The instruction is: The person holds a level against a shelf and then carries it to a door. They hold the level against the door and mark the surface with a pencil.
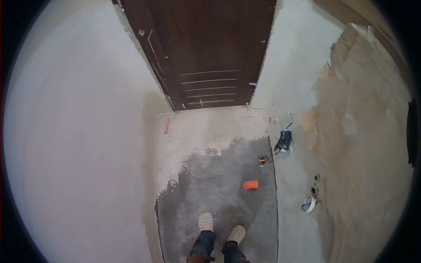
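Neither my left hand nor my right hand shows in the head view. My feet, in pale perforated clogs (205,222), stand on the grey floor (210,175) near the bottom. Ahead and right of them lies an orange rounded piece (250,184), perhaps a pipe fitting. Beyond it rests a small black and yellow item (262,160), too small to name surely. A dark work glove (284,142) with a blue edge lies at the right.
A dark brown door (201,52) stands ahead, with pale coating (206,122) before it. On the right are a tape roll (308,204), small round objects (314,190) and crumpled brown paper (359,118). A thin red strip (166,126) lies left. White walls (83,131) flank the floor.
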Action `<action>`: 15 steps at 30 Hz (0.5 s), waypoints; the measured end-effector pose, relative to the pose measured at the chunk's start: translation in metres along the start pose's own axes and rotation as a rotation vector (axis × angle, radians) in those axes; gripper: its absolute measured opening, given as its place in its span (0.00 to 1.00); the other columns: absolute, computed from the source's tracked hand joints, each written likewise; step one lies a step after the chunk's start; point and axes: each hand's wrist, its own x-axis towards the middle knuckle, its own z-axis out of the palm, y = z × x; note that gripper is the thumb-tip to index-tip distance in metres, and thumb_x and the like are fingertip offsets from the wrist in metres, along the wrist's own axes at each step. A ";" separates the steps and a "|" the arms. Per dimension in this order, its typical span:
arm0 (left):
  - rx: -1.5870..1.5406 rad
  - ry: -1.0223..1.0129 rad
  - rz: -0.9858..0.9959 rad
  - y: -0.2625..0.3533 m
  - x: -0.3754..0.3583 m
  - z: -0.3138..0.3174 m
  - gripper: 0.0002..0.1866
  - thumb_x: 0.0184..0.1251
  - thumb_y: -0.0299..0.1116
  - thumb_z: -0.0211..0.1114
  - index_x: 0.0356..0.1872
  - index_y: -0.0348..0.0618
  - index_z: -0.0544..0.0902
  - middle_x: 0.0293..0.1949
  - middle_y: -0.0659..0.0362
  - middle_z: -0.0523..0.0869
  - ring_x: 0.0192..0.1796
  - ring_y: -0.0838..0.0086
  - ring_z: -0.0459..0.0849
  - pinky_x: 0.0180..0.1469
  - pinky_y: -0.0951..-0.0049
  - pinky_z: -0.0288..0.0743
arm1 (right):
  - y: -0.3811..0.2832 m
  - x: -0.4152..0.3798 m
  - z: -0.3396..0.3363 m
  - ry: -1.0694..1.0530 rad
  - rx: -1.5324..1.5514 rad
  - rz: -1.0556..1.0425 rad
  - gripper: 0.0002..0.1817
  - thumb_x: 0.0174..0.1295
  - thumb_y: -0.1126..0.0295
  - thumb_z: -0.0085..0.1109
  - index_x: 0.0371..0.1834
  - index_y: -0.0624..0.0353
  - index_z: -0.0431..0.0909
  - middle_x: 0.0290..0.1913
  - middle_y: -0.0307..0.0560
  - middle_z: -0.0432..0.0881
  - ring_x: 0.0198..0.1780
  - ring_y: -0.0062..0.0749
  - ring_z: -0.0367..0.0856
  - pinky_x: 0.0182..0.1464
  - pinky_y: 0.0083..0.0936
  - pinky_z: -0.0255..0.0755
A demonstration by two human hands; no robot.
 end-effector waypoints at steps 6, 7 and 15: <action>-0.057 0.119 0.130 -0.021 0.009 0.029 0.22 0.68 0.31 0.57 0.63 0.42 0.71 0.66 0.46 0.70 0.69 0.56 0.64 0.69 0.58 0.57 | 0.004 0.000 0.002 -0.011 0.000 -0.065 0.23 0.66 0.52 0.50 0.51 0.60 0.79 0.54 0.56 0.79 0.55 0.48 0.76 0.55 0.45 0.72; -0.017 0.034 0.091 -0.013 0.002 0.018 0.23 0.70 0.33 0.57 0.65 0.42 0.70 0.67 0.45 0.68 0.71 0.56 0.62 0.70 0.59 0.56 | 0.003 0.004 0.008 -0.003 0.017 -0.007 0.23 0.66 0.52 0.50 0.51 0.60 0.79 0.54 0.56 0.79 0.54 0.49 0.77 0.55 0.45 0.73; 0.319 -0.162 0.000 0.018 -0.014 -0.024 0.18 0.64 0.43 0.56 0.54 0.64 0.83 0.53 0.54 0.83 0.54 0.57 0.82 0.57 0.57 0.76 | 0.002 0.000 0.006 0.041 -0.028 -0.051 0.24 0.65 0.50 0.50 0.49 0.60 0.79 0.53 0.56 0.79 0.53 0.49 0.78 0.54 0.45 0.74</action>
